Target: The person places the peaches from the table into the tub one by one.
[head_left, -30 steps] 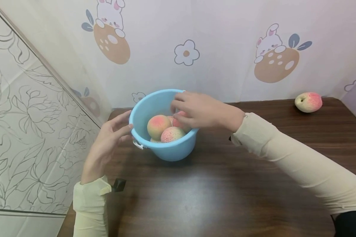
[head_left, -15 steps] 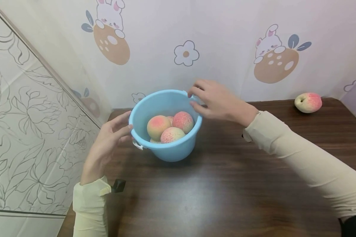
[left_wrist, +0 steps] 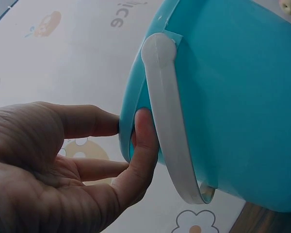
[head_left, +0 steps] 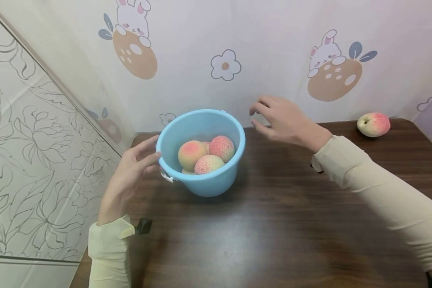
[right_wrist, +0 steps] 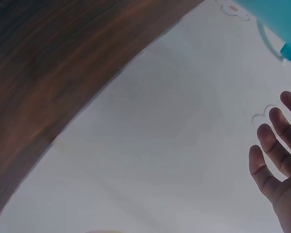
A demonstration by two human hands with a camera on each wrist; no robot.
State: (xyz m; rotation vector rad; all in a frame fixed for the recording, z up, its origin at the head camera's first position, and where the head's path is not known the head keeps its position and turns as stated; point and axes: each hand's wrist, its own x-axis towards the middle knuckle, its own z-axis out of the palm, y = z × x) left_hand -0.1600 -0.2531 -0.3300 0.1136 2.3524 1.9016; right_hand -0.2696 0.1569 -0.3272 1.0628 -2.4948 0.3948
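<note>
A light blue bucket (head_left: 216, 184) stands on the table and holds several peaches, among them a yellow-pink peach (head_left: 192, 155), a speckled pale peach (head_left: 209, 164) and a redder peach (head_left: 222, 148). At its left side my left hand (head_left: 135, 168) pinches the rim, with fingertips on both sides of the edge beside the white handle (left_wrist: 167, 107) in the left wrist view. To the right of the bucket, my right hand (head_left: 282, 120) hangs in the air with loosely bent fingers and nothing in them. In the right wrist view its fingers (right_wrist: 280, 155) are spread apart.
Another peach (head_left: 373, 124) lies at the back right corner of the dark wooden table (head_left: 273, 228). Behind the table is a wall covering (head_left: 266, 48) printed with rabbits and flowers. A white panel with flower drawings (head_left: 39, 160) stands along the left side.
My right hand has come up out of the bucket, away from the redder peach, and moved right past the rim. The left hand and the bucket stay in place.
</note>
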